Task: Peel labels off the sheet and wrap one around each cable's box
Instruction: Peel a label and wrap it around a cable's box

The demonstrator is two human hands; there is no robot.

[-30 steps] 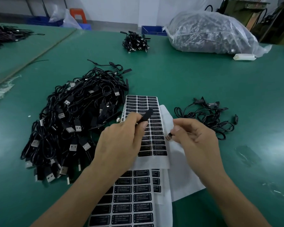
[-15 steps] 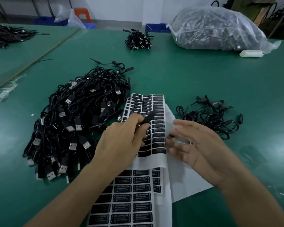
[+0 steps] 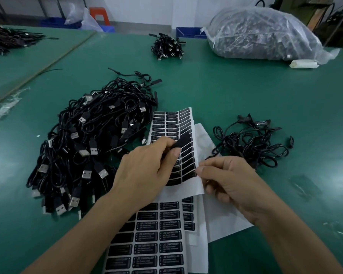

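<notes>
a large cable pile [image 3: 91, 147] is spread on the table [image 3: 246, 91] left of the label sheets [image 3: 170, 123]; a smaller cable pile [image 3: 251, 147] is laid to their right. behind, a cable bundle [image 3: 166, 47] and a bag [image 3: 261, 34] are set, the bag rightmost.

The bench [image 3: 246, 91] is dark green all over. The big cable pile [image 3: 91, 147] is black, dotted with silver USB plugs; the smaller cable bundle [image 3: 251, 143] is black too. The label sheet [image 3: 170, 125] is white, gridded with glossy black labels carrying white print. The cable's box [image 3: 183, 140] is plain black. Far back stand an orange stool [image 3: 99, 14], blue bins [image 3: 188, 32] and a clear plastic bag [image 3: 265, 32] of dark contents.
</notes>
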